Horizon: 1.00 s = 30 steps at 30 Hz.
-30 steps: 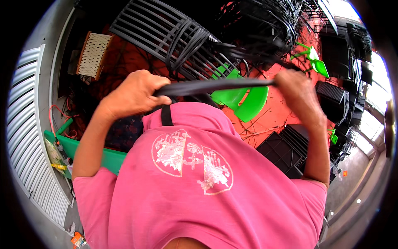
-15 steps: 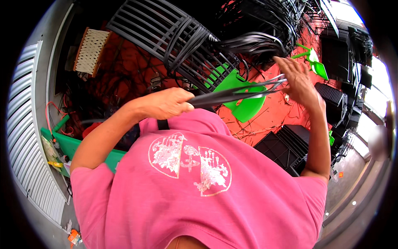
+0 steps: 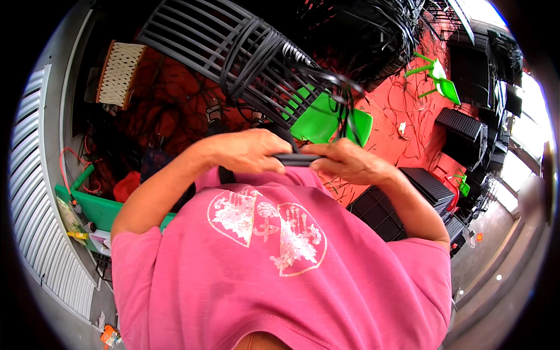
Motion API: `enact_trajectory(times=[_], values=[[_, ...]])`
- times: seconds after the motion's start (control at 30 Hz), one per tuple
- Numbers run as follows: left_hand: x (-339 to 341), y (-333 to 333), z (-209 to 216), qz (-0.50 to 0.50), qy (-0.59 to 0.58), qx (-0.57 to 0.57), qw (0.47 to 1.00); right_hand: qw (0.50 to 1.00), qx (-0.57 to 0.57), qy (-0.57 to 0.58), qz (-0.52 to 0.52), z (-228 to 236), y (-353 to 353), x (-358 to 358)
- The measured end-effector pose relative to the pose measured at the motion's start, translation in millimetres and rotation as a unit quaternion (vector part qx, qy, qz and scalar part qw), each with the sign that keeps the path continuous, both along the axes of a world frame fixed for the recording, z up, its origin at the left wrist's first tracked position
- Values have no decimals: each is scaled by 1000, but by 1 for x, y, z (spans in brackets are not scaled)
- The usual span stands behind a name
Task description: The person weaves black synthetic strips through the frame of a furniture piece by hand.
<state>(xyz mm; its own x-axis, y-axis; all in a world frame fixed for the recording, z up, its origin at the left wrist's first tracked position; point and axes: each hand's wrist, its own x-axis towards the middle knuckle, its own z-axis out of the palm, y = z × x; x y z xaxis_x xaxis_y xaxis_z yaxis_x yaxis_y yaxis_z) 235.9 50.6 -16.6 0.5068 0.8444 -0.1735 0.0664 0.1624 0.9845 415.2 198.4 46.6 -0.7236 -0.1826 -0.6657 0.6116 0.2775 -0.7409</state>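
Observation:
In front of my chest, my left hand [image 3: 249, 150] is closed round a bundle of flat black strips [image 3: 296, 160]. My right hand [image 3: 350, 162] grips the same bundle a short way to the right, with the thumb laid along it. A short, straight stretch shows between the hands. Loose strip ends beyond my right hand are smeared by motion. Just beyond my hands is a black slatted frame [image 3: 195, 36], with more black strips looped round its middle. A green plastic chair [image 3: 319, 123] stands partly behind the frame and strips.
A large heap of black strips [image 3: 382, 35] lies at the back on the red floor [image 3: 382, 129], which is strewn with strip scraps. Stacked black slatted pieces [image 3: 421, 189] stand at the right. A green container [image 3: 98, 205] is at the left, near a woven panel [image 3: 121, 74].
My right hand has come down and left from its raised, spread pose and now grips the strips near my left hand. The trailing ends have swung out beyond it.

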Motion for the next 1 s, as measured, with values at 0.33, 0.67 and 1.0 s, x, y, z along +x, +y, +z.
enact_trajectory(times=[0.33,0.67,1.0], values=[[-12,-14,-16,14,230,-2,973,986,111,77,93,-27,29,13],[16,-1,-17,44,121,-6,992,998,-41,45,2,-66,-19,-7],[-3,-2,-30,107,197,26,974,978,-191,-82,-16,-85,-12,-31]])
